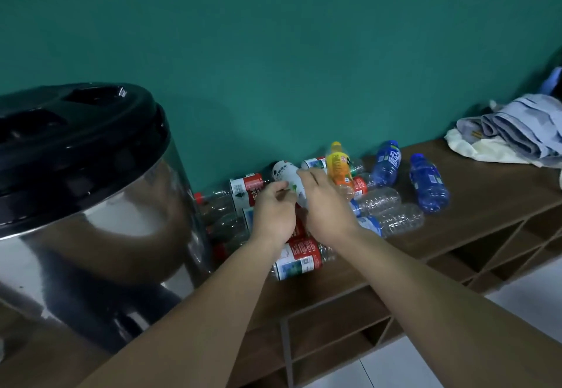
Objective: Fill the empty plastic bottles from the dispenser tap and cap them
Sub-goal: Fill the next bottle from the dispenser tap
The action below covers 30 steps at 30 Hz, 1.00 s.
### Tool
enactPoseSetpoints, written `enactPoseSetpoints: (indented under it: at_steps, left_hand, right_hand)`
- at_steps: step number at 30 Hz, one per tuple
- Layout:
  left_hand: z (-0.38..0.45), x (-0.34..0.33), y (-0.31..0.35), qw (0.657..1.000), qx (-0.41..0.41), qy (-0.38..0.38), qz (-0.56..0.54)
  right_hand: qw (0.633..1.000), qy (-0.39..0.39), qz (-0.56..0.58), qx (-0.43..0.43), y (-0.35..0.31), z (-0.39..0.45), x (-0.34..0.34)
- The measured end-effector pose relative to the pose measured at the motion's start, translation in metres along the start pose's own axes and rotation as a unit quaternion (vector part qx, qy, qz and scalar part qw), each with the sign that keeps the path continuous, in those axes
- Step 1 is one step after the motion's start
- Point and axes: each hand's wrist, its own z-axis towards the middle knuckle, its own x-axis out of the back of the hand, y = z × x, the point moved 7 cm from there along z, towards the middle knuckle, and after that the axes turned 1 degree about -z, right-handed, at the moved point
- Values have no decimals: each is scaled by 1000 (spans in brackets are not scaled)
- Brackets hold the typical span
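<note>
My left hand [273,212] and right hand [327,205] both grip the white bottle [287,176] (lifted off the counter [486,187] pile) to uncap it for filling.

Steel dispenser [91,220], black lid, stands upright at the shelf's left end. Empty bottles heaped just right of it, lying on their sides: red-labelled clear ones [299,261], an orange one [339,167], two blue [428,184] farthest from it. White-labelled bottle [287,176] held tilted above the heap.

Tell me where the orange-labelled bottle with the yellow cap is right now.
In the head view, the orange-labelled bottle sits at the back of the bottle pile near the green wall, just right of the right hand.
</note>
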Motion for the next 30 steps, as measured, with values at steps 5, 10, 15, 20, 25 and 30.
enactPoseSetpoints:
  at_steps: [5,10,15,20,25,30]
  left_hand:
    - [5,0,-7,1000,3,6,-10]
    - [5,-1,-14,1000,12,-3,-17]
    - [6,-1,-13,999,22,5,-44]
    - [3,2,3,990,54,4,-130]
    - [-16,13,34,963,95,7,-254]
    - [-60,30,77,967,54,-32,-247]
  right_hand:
    - [1000,12,-1,-13,4,4,-2]
    - [998,54,29,-16,9,4,-2]
    - [991,117,55,-19,6,-5,9]
    - [973,149,170,-54,-4,-29,31]
    - [956,147,251,-27,-40,-71,54]
    - [935,157,318,-21,-67,-96,92]
